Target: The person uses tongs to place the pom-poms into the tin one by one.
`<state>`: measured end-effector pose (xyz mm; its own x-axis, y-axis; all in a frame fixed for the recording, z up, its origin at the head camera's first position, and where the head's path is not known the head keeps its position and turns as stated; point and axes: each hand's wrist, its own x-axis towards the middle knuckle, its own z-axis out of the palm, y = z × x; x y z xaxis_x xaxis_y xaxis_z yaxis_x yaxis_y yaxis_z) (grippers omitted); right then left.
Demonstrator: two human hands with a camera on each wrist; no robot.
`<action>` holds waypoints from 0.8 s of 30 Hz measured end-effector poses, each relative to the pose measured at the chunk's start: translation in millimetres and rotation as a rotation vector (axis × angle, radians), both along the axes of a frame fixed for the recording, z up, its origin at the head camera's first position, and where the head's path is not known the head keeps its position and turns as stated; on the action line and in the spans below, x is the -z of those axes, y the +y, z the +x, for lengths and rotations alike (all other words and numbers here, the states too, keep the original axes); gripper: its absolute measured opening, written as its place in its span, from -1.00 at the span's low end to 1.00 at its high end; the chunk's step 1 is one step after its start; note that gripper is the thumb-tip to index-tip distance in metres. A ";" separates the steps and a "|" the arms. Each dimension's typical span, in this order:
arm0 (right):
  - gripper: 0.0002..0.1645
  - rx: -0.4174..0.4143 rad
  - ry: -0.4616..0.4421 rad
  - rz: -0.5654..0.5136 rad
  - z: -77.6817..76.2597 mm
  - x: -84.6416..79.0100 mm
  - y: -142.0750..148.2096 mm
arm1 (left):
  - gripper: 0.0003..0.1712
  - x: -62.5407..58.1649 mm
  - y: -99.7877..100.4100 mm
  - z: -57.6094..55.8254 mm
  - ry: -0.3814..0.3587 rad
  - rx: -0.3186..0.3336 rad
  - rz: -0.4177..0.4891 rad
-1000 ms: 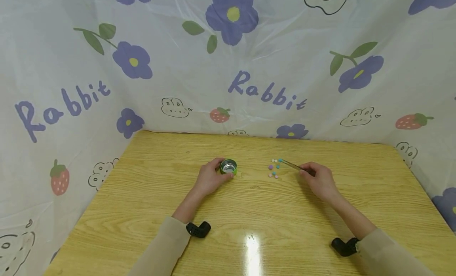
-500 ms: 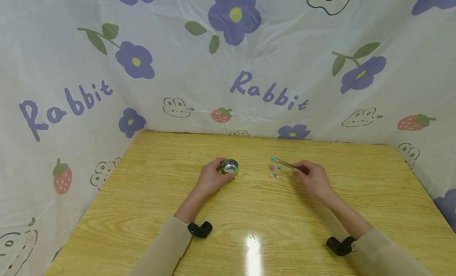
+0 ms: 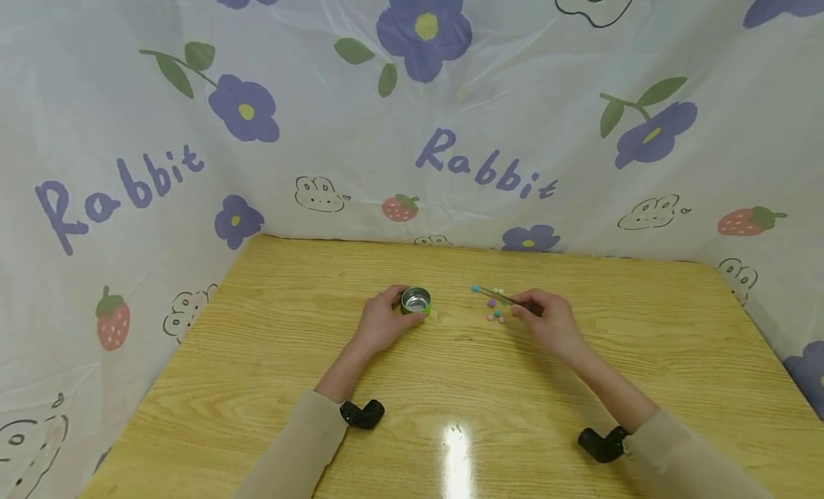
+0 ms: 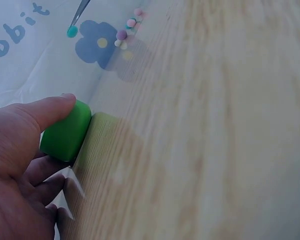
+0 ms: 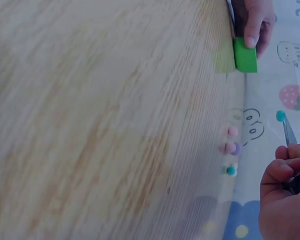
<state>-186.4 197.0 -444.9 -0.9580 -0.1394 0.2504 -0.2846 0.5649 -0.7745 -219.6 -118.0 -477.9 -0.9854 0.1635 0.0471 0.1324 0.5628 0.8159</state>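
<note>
My left hand [image 3: 380, 323] grips a small round green tin [image 3: 416, 302], thumb and fingers around its side. The tin stands upright on the table, its silvery inside bare. In my right hand [image 3: 555, 326] is a pair of dark metal tweezers [image 3: 497, 295], pinched between thumb and fingers. At their tips a small blue ball [image 3: 475, 289] is held above the table, right of the tin; the left wrist view shows this blue-green ball [image 4: 72, 32] off the surface. Under and beside the tweezers lie several loose balls, including a purple ball [image 3: 492, 303] and a pink ball [image 3: 501, 319].
The wood-grain table [image 3: 399, 384] stretches around both hands. A white printed cloth [image 3: 347, 127] with flowers and rabbits hangs behind and at the sides. Black wrist cameras sit on both forearms, the left camera [image 3: 363, 414] and the right camera [image 3: 603, 444].
My right hand has moved left, carrying the tweezers and blue ball from the right of the loose balls past them toward the tin. The left hand and tin stay in place.
</note>
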 end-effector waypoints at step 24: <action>-0.83 -0.139 -0.072 -0.092 -5.1 -6.7 -45.1 | -0.28 2.5 0.4 -0.8 0.011 -0.007 -0.015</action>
